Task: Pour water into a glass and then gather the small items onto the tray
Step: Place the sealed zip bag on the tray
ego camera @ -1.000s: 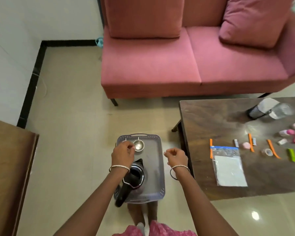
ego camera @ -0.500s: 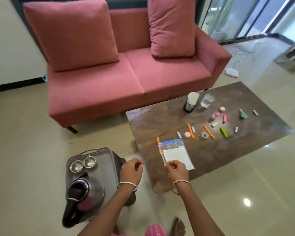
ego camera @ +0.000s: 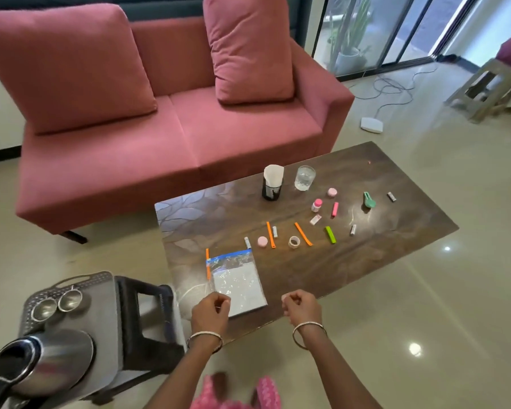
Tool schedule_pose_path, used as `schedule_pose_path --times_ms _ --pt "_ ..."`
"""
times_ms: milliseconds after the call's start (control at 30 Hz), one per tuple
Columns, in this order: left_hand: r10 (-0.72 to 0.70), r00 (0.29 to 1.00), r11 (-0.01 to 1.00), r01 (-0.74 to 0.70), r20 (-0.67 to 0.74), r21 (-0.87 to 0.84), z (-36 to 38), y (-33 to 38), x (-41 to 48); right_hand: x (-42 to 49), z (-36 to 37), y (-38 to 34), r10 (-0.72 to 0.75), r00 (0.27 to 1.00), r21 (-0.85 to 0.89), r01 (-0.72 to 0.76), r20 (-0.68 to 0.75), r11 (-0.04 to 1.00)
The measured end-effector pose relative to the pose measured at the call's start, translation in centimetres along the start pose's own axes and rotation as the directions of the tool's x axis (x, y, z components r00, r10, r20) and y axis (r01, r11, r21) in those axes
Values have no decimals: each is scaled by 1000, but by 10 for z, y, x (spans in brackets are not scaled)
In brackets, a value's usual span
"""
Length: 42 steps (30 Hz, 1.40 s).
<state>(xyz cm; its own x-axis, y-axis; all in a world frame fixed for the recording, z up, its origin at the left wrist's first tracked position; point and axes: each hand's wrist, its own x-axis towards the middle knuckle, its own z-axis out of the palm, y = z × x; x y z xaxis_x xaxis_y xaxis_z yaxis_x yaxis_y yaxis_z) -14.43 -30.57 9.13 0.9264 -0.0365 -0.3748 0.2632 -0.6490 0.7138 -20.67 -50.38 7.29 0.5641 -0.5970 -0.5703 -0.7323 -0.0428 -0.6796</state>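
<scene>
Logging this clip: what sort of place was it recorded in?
Most likely a home living room. There is a pink sofa with loose cushions, a low wooden coffee table in front of it, and sliding glass doors with potted plants behind them.

A thin silver bangle on each bare wrist, and a pink patterned garment below.

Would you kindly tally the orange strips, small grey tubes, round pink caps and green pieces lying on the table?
Orange strips: 3
Small grey tubes: 4
Round pink caps: 2
Green pieces: 2
Total: 11
</scene>
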Motion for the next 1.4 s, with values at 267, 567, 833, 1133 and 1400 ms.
schedule_pose_path --times_ms 267,567,833,1133,1400 --pt "-165 982 985 168 -88 26 19 -3 64 68 14 -7 33 995 -68 -27 93 997" --pt "-458 878 887 462 -139 -3 37 -12 166 161 69 -49 50 964 -302 32 260 953" --pt "-589 799 808 587 -124 -54 61 -52 234 236 136 -60 220 861 -462 20 459 887" --pt "-546 825 838 535 -149 -107 85 -75 266 259 149 -48 205 856 -492 65 474 868" --pt "-586 788 801 527 -192 -283 84 -62 245 254 139 -59 225 811 -608 191 540 771"
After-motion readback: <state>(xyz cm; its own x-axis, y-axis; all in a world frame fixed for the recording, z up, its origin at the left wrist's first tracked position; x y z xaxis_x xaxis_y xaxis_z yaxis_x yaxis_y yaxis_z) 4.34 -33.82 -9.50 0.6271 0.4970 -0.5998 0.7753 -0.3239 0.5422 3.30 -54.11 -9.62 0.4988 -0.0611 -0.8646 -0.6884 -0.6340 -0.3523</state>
